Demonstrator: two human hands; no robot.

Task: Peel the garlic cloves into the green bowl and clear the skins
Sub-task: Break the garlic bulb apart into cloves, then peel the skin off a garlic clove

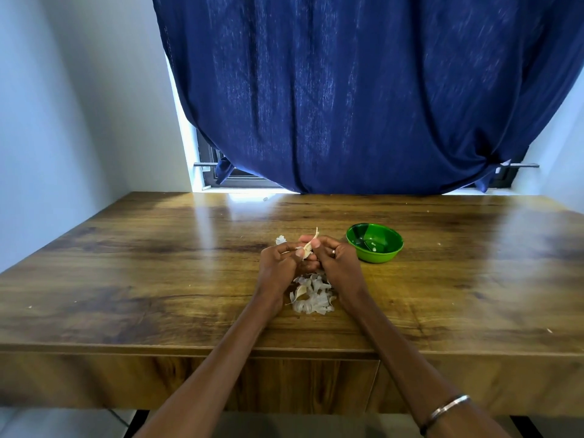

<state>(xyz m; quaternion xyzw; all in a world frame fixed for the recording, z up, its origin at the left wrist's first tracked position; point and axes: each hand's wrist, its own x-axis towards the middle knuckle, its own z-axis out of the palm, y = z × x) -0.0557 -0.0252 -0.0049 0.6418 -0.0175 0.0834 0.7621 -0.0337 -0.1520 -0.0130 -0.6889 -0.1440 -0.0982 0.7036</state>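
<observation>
Your two hands meet over the wooden table point(158, 263), just left of the green bowl point(374, 247), and between them you hold one garlic clove point(308, 247) with a thin strip of skin curling up from its top. Your left hand point(279, 267) has its fingers curled around the clove's near side, the thumb pressed against it; your right hand point(336, 263) pinches the clove from the bowl's side, fingertips bunched at the skin, a ring showing on one finger. Nearer to you than the bowl, beneath and between your wrists, a pile of peeled skins point(313, 295) lies on the table, and one loose white scrap point(280, 239) sits just beyond your left knuckles, level with the bowl. The bowl stands upright, apart from your right hand, with a small pale piece point(374, 246) lying inside it, too small to tell for certain what it is. A bangle point(448, 407) circles your right wrist, and beyond the bowl a dark blue curtain point(363, 90) hangs down to the table's far edge
</observation>
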